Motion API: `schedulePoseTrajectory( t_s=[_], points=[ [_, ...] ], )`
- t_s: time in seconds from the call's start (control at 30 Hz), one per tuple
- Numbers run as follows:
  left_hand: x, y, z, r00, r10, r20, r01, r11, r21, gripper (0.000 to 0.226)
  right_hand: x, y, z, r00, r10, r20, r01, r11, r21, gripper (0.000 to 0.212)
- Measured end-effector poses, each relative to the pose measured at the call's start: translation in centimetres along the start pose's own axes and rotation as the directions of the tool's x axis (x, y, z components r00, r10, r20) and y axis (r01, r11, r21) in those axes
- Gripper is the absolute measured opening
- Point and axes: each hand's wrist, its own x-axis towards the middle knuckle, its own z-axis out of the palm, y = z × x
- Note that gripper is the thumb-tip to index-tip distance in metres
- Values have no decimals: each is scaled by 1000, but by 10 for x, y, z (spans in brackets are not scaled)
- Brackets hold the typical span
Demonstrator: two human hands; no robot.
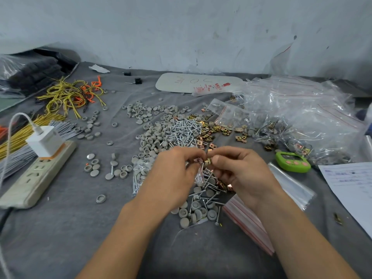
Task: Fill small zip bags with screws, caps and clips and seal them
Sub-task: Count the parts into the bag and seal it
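Both hands — left hand [177,170], right hand [239,172] — pinch a brass clip [207,161] over screws [185,130].

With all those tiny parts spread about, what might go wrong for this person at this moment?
The left hand and right hand pinch a small clip above the bag; it might slip and vanish among the loose screws and grey caps. Screw points may prick fingers or pierce thin plastic. Loose caps lie near the power strip, and metal bits rolling there would be unwelcome.
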Motion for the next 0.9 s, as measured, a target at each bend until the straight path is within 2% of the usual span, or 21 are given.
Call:
schedulePoseTrajectory(
  t_s=[0.07,0.13,0.2,0.27,0.33,0.53,0.77,0.9],
  points=[
    [1,-2,-3,997,-53,-57,48,995,-83,34,2,-4,-4,996,79,-47,-69,978,196,20],
    [1,-2,-6,991,-100,-93,83,981,-175,38,4,-8,-6,985,167,-51,-138,923,360,21],
    [0,-1,-6,987,-127,-101,101,969,-226,38,4,-6,-2,968,250,-27,-210,864,457,23],
    [-2,1,-4,984,-151,-91,119,948,-295,37,3,-3,7,964,267,5,-245,876,415,16],
    [-2,2,-2,980,-186,-71,144,910,-388,35,2,0,14,969,242,40,-243,922,303,13],
    [4,3,-5,975,-217,-40,164,834,-527,24,-3,0,18,997,75,13,-77,989,126,21],
    [0,5,-7,989,-148,3,121,795,-594,24,-7,0,17,998,-30,-46,33,998,62,25],
    [-1,6,-7,992,-125,-16,93,810,-579,14,-9,0,18,994,-92,-66,93,996,13,25]
  ],
)
